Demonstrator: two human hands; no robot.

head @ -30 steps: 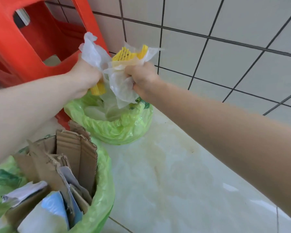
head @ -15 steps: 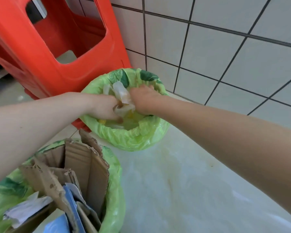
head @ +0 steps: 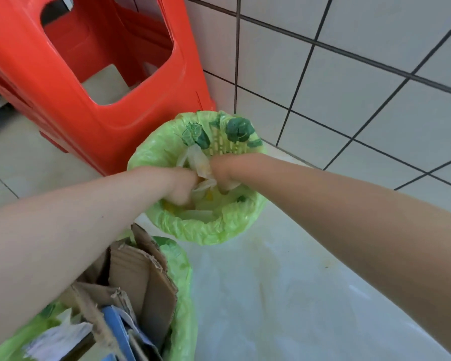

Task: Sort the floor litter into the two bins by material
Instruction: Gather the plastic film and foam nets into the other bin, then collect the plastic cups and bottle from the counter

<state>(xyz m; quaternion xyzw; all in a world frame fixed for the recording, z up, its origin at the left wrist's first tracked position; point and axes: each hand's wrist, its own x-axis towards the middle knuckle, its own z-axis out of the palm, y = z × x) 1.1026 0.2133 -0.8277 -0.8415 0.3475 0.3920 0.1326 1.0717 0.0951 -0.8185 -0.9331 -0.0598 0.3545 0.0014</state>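
Note:
Both my hands reach into the far bin [head: 219, 233], which is lined with a green bag. My left hand [head: 181, 187] and my right hand [head: 223, 173] are each closed on a crumpled clear plastic wrapper [head: 199, 160] with yellow bits in it, pressing it down inside the bin's mouth. More plastic and yellow scraps lie deeper in that bin. The near bin [head: 182, 295], also green-lined, holds torn brown cardboard [head: 141, 277], blue card and white paper.
A red plastic stool [head: 89, 105] stands just left of the far bin, against the white tiled wall [head: 349, 87]. Pale floor tile [head: 271, 295] spreads to the right of both bins.
A second ago I held the plastic wrapper up above the far bin. Both hands have since gone down into the bin's mouth with it, and my view has moved closer.

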